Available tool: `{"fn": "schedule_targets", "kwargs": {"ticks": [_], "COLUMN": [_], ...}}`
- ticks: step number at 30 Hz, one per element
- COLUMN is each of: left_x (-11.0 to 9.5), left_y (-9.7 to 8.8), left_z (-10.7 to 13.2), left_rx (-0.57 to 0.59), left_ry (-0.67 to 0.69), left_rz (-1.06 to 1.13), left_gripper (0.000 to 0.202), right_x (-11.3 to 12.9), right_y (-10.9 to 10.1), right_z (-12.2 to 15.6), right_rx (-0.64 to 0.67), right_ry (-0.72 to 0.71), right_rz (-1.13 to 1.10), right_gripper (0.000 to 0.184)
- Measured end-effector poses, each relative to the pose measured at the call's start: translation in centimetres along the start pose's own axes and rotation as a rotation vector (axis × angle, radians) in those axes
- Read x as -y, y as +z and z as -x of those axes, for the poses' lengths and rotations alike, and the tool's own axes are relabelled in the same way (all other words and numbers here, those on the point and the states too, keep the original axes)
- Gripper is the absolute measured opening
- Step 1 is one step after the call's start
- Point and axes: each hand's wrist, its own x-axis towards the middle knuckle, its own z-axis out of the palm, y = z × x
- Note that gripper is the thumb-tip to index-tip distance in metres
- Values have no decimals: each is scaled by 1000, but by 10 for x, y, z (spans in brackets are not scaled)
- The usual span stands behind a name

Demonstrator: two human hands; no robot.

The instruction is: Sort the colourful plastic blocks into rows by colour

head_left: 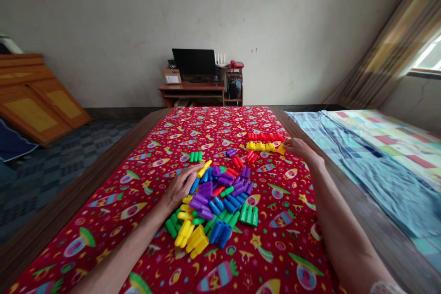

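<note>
My left hand (pixel 182 185) is at the far left of a heap of plastic toy blocks, its fingers closed on a yellow bullet-shaped block (pixel 204 169). My right hand (pixel 298 148) reaches forward to the right, fingers pinched on another yellow block (pixel 281 149) at the right end of a yellow row (pixel 261 147). Just behind that row runs a line of red blocks (pixel 265 137). The heap mixes purple blocks (pixel 206 189), blue blocks (pixel 220 232), green blocks (pixel 248 215) and more yellow blocks (pixel 197 241). Parts of the lower pieces are covered by others.
A red patterned cloth (pixel 220 275) covers the table. Loose green blocks (pixel 196 156), a purple block (pixel 231 152) and red blocks (pixel 237 162) lie between heap and rows. To the right is a bed (pixel 386 161); a monitor (pixel 195 62) stands on a desk beyond.
</note>
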Motion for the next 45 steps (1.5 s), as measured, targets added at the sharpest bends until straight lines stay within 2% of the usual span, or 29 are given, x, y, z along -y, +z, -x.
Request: {"fn": "schedule_targets", "kwargs": {"ticks": [4, 10, 13, 17, 19, 21, 23, 25, 27, 30, 37, 41, 45], "left_x": [1, 0, -5, -8, -6, -6, -10, -16, -22, -24, -13, -16, -18], "left_y": [-1, 0, -2, -2, -2, -2, -3, -5, -7, -7, -3, -4, -4], "left_z": [0, 0, 1, 1, 0, 0, 0, 0, 1, 2, 1, 0, 1], "left_rx": [8, 11, 17, 19, 4, 3, 18, 33, 34, 31, 16, 24, 17], "left_ry": [-1, 0, -8, -22, -17, -14, -17, -22, -29, -35, -36, -35, -20], "left_rz": [-13, 14, 8, -1, 2, -4, -15, -23, -25, -20, 6, 7, 7], "left_gripper": [58, 58, 57, 57, 57, 58, 58, 57, 55, 54, 57, 55, 55], "right_x": [7, 7, 11, 31, 50, 73, 95, 112, 123, 127, 120, 129, 139], "right_y": [3, 2, 1, -10, -16, -18, -15, -9, -4, -2, -5, -3, -8], "right_z": [0, 2, 3, 8, 10, 13, 18, 25, 33, 41, 39, 43, 50], "right_rx": [-39, 38, -15, -73, -62, -20, 44, 110, 143, 155, 173, 217, 203], "right_ry": [26, -4, -1, 16, -63, -244, -428, -519, -517, -482, -432, -437, -392], "right_rz": [9, -51, -52, 93, 98, 30, -21, 16, 114, 219, 274, 300, 341], "right_gripper": [32, 30, 33, 29, 30, 29, 30, 37, 39, 33, 31, 33, 36]}}
